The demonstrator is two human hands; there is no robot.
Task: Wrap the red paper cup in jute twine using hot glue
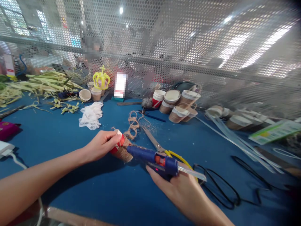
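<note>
My left hand is closed around a red paper cup lying on its side, its lower part wound with brown twine. In my right hand is a blue hot glue gun, with a clear glue stick sticking out of its back. The gun's nozzle points left and meets the cup near the edge of the wound twine; whether it touches cannot be made out. A loose length of twine runs from behind the cup. Scissors with yellow handles lie just behind the gun.
Several twine-wrapped cups stand at the back, beside a grey ball of twine. White crumpled cloth lies left of centre. Clear glue sticks and a black cable spread on the right. A perforated metal screen closes the back.
</note>
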